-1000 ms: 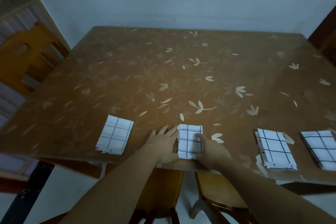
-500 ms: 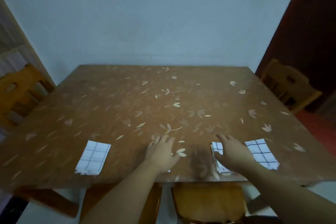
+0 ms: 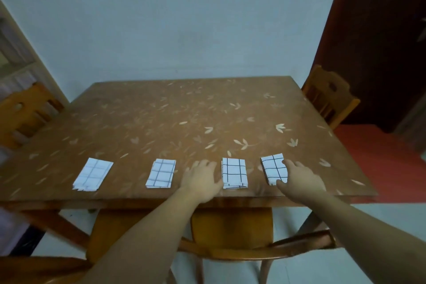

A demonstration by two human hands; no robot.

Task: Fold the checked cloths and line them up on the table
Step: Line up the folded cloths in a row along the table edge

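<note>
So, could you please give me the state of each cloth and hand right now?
Far-left cloth: folded, flat, untouched.
Second cloth: folded, flat, untouched.
Third cloth: folded, left hand touching its left edge.
Far-right cloth: folded, right hand holding its right edge.

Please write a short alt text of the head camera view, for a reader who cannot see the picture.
Four folded checked cloths lie in a row near the front edge of a brown leaf-patterned table. The left hand rests flat beside the third cloth; the right hand holds the rightmost cloth at its right edge. Wooden chairs stand around the table.
</note>
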